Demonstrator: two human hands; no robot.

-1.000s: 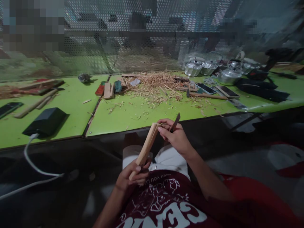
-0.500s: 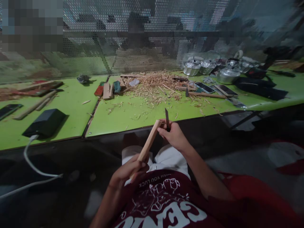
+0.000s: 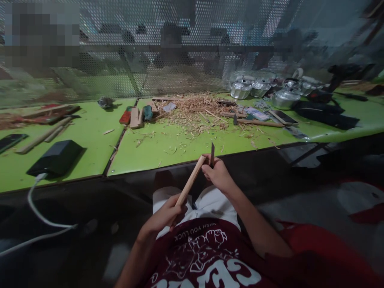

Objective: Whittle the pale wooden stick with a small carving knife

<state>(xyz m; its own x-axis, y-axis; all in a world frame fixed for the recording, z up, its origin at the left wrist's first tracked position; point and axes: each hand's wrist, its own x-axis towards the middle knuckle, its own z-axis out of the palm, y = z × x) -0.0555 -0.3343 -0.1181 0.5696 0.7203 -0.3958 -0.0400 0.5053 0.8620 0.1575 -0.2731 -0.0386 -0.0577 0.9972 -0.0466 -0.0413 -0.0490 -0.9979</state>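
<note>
Head view: left grip [image 3: 171, 212] clasps the wooden stick [image 3: 192, 181] low, before the surface [image 3: 141, 154]; right grip [image 3: 220, 174] holds a blade [image 3: 213, 149] beside its upper end. I would brace the stick, edge facing outward.

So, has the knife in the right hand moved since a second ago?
Yes: against the seam in the green table, the knife has swung left in the view, its blade now nearly upright.

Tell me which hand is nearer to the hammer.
Right. The right hand, with the blade, is on the near side of the hammer, to its left. The left hand, low on the wooden stick, is farther away, near the lap.
</note>
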